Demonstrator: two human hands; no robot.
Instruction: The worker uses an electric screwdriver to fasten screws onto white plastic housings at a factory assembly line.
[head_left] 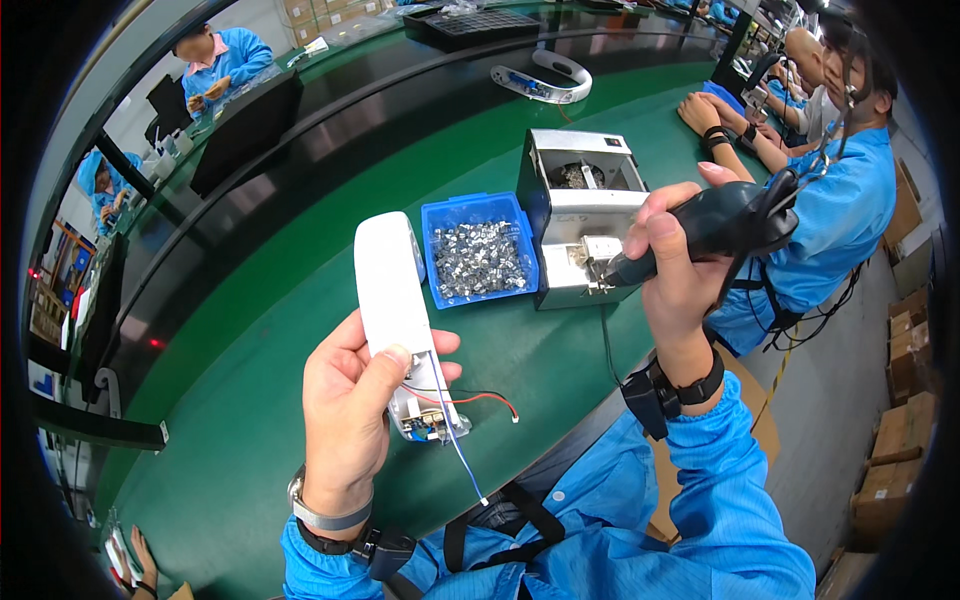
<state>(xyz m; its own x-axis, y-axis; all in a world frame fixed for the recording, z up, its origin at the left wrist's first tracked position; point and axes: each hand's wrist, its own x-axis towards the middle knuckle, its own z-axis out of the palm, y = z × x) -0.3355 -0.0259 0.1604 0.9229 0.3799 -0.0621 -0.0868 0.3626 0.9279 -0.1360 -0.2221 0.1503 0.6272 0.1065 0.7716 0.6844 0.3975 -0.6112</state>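
My left hand is closed round a long white plastic housing, its thumb pressed near the open lower part. A small circuit board shows at that end, and red, black and blue wires with small white plugs trail out. My right hand grips a black electric screwdriver, tip pointing left. The tip meets the front of a box-shaped screw feeder; whether it touches a screw there cannot be made out. Left of the feeder stands a blue bin filled with small metal-and-black parts.
On the green table, a white looped housing lies beyond the feeder. A black conveyor belt runs along the far side, with a black tray on it. At right sits a co-worker in blue, arms on the table. Cardboard boxes stand on the floor.
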